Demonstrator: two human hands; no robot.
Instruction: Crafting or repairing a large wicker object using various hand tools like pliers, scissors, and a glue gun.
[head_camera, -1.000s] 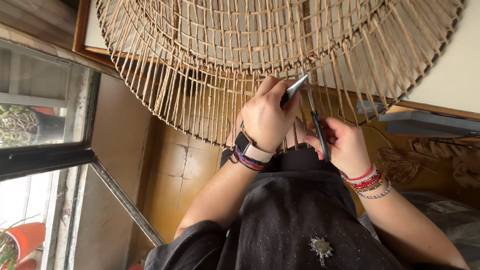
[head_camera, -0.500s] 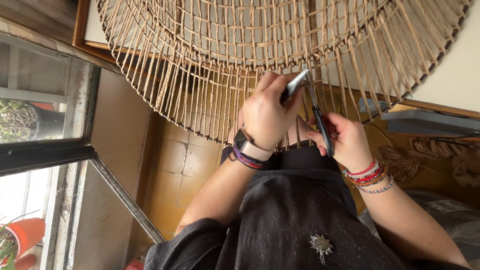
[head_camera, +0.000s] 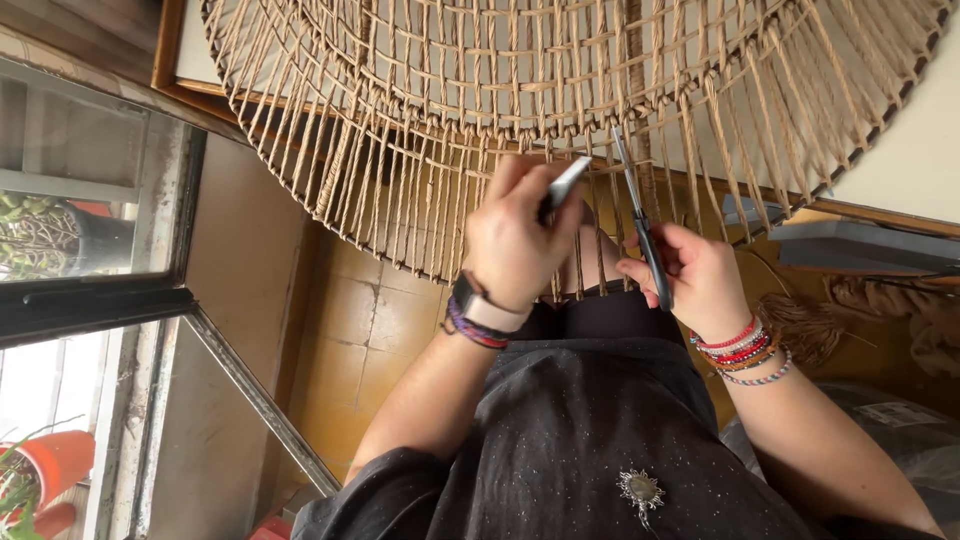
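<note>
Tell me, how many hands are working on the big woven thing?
2. The left hand grips a small dark tool at the woven disc. The right hand holds scissors pointing up into the strands.

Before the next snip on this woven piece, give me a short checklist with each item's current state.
1. Scissors gripped: ok, the right hand holds the dark handles, blades pointing up into the strands.
2. Blade tips at the weave: ok, they reach the round woven cord panel near its dense band.
3. Which strand sits between the blades: cannot tell, too fine to see.
4. Left hand clear of the blades: ok, it is beside them, apart.
5. Small silver object in the left hand's fingers: cannot tell what it is.
6. Loose strands hanging free over the lap: ok.
</note>
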